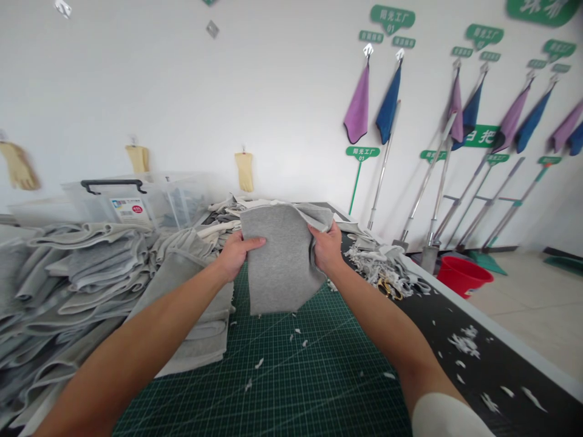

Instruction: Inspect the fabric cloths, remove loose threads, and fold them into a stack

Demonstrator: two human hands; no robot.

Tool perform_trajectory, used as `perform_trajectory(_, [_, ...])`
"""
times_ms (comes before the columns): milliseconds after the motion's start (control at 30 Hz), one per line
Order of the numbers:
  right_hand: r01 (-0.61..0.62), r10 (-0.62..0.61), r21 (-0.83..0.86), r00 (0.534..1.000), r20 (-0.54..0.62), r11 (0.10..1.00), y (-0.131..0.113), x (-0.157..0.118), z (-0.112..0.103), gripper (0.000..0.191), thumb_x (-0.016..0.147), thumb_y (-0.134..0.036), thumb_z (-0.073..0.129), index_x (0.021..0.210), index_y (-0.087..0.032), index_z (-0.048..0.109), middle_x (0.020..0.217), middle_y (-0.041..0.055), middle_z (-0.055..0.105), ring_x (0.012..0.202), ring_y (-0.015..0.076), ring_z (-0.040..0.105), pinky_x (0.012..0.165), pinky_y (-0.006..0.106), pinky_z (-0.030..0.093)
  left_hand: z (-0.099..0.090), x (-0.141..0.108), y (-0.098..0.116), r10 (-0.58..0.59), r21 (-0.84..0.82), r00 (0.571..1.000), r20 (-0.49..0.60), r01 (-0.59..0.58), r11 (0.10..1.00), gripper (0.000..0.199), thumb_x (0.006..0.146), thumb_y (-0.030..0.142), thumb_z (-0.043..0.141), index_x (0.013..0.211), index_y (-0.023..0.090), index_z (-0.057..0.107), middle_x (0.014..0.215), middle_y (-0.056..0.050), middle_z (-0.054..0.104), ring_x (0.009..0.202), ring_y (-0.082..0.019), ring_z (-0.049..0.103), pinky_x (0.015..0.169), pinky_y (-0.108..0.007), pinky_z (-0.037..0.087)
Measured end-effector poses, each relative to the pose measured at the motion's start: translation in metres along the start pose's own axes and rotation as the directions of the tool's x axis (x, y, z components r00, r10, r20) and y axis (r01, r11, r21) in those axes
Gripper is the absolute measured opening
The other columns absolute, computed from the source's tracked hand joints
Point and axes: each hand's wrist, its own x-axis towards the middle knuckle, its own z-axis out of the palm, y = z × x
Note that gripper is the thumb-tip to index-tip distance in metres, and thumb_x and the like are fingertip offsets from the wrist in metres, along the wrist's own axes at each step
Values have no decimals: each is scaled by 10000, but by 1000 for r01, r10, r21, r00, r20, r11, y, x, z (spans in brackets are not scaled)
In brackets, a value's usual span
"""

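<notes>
Head-worn cam looks fwd & down, close over left hand (234, 255), right hand (327, 247) and near bench (437, 331), far wall (182, 91) atop frame.

Fabric stack (77, 273) left, cutting mat (291, 376) centre, scraps (378, 264) right, bin (136, 203) behind

bright even light; soft faint shadows; wide-angle bending at edges

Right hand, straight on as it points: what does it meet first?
The right hand meets the grey knit fabric panel it grips, at once; what lies beyond is unclear, since depth is hard to judge.
</notes>
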Motion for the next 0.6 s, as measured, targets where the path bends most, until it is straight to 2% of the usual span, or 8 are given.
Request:
perform_trajectory(167, [2, -2, 4, 1000, -12, 1000, 4, 0, -2, 306, 657, -267, 697, 947, -230, 606, 978, 0, 653, 921, 183, 579, 901, 359, 432, 6, -4, -1, 33, 13, 999, 1, -33, 999, 424, 576, 313, 772, 939, 140, 638, 901, -78, 700, 769, -227, 655, 771, -377, 501])
perform_trajectory(267, [-23, 23, 27, 1000, 11, 999, 7, 0, -6, 296, 652, -254, 704, 928, -216, 601, 931, -3, 652, 867, 173, 582, 873, 348, 438, 6, -4, 5, 131, 109, 991, -14, -129, 986, 424, 615, 331, 744, 970, 130, 630, 929, -83, 692, 804, -226, 645, 779, -363, 492])
perform_trajectory(400, [-125, 125, -23, 991, 35, 992, 14, -2, -12, 423, 636, -276, 722, 1018, -220, 550, 935, 7, 652, 848, 187, 587, 809, 349, 465, 3, 0, 16, 277, 287, 956, -100, -239, 928, 392, 624, 305, 717, 968, 146, 618, 921, -53, 681, 797, -208, 622, 721, -309, 480])
perform_trajectory(500, [-178, 184, -73, 980, 81, 981, 22, -7, -18, 488, 640, -302, 729, 1073, -224, 519, 980, 16, 652, 850, 180, 595, 767, 327, 484, -1, 4, 24, 359, 401, 927, -111, -288, 870, 313, 653, 272, 672, 940, 161, 614, 860, -26, 664, 738, -182, 597, 669, -275, 458])
perform_trajectory(567, [-252, 271, -127, 948, 165, 959, 29, -12, -23, 468, 658, -325, 715, 1074, -224, 523, 848, -6, 665, 676, 146, 595, 651, 293, 496, -3, 7, 30, 421, 470, 898, -127, -320, 823, 260, 667, 254, 641, 908, 163, 610, 806, -13, 643, 702, -168, 574, 644, -262, 440])
perform_trajectory(600, [-305, 339, -173, 915, 221, 937, 33, -14, -27, 431, 670, -335, 702, 1053, -222, 539, 718, -29, 650, 548, 122, 558, 568, 273, 483, -3, 9, 34, 456, 501, 878, -145, -332, 799, 235, 672, 249, 626, 890, 162, 606, 783, -9, 631, 690, -163, 563, 635, -259, 433])
